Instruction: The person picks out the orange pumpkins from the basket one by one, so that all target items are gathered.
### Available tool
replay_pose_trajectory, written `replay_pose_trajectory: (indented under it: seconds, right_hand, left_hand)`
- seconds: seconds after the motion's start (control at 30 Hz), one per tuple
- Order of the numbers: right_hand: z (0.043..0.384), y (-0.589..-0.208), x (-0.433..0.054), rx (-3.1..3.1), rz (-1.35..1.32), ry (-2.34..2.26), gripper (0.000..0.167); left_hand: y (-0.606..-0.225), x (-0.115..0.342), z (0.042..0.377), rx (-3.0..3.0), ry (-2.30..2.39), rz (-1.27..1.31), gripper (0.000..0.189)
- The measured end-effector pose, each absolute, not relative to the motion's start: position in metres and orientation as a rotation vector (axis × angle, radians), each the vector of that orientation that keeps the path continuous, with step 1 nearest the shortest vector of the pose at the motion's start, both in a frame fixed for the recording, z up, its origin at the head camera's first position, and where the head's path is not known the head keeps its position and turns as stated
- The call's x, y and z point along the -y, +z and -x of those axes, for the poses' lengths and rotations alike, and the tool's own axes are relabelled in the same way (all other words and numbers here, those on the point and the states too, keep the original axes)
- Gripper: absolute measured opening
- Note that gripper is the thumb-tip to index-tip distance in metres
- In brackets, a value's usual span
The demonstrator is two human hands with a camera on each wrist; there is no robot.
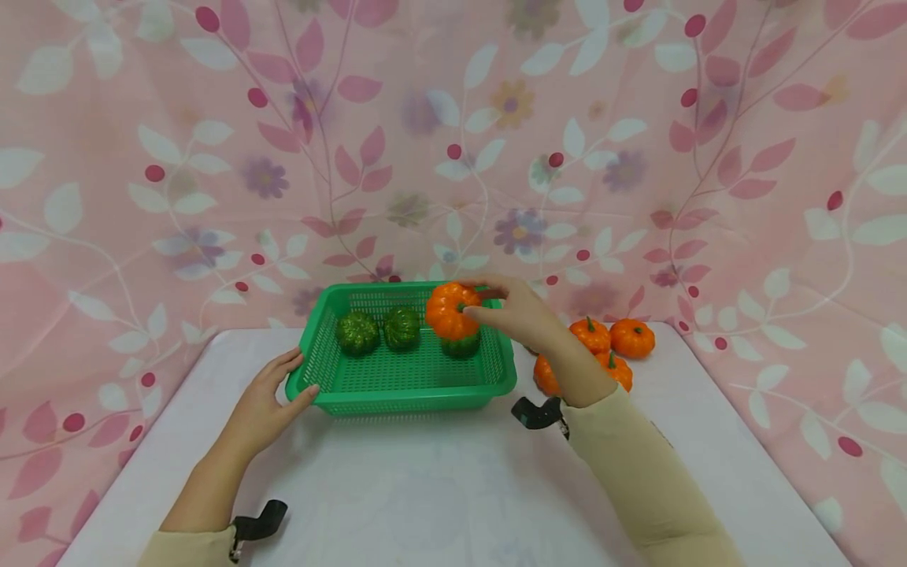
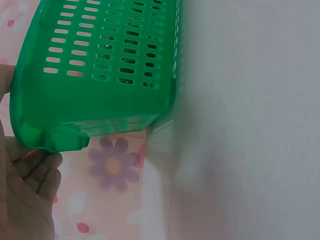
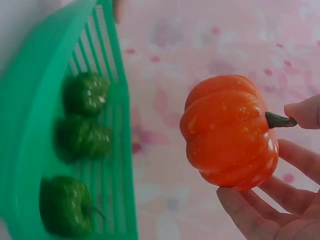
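My right hand (image 1: 520, 313) holds an orange toy pumpkin (image 1: 449, 310) above the right part of a green plastic basket (image 1: 397, 400). In the right wrist view, the thumb presses the green stem of the pumpkin (image 3: 227, 130) while the fingers support its other side. Three glossy green pumpkins (image 1: 357, 334) lie in the basket, and the one at right (image 1: 462, 346) is partly hidden behind the orange one. At the basket's left front corner, my left hand (image 1: 265, 402) grips the rim, with its thumb at the front and fingers along the left side.
Several more orange pumpkins (image 1: 633, 338) sit on the white table (image 1: 425, 488) to the right of the basket, partly covered by my right forearm. Behind the table hangs a pink floral cloth (image 1: 397, 142).
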State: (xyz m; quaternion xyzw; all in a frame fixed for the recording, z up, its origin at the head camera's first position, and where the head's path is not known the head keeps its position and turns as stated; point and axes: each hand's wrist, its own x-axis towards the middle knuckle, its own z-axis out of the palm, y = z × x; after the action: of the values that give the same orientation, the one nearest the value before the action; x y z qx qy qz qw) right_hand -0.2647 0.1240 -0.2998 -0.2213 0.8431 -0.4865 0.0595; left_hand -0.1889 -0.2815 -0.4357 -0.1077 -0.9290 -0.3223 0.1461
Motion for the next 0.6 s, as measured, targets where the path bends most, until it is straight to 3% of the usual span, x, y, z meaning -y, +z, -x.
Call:
replay_pose_trajectory:
  seconds: [0.33, 0.6]
  right_hand:
    - [0.246, -0.301, -0.223, -2.668, 0.395, -1.503, 0.055]
    - [0.238, -0.335, -0.300, -2.819, 0.185, -1.489, 0.064]
  left_hand:
    - [-0.435, 0.283, 0.189, 2.670, -0.929, 0.324, 0.069]
    - [-0.436, 0.284, 0.191, 2.682, -0.931, 0.324, 0.070]
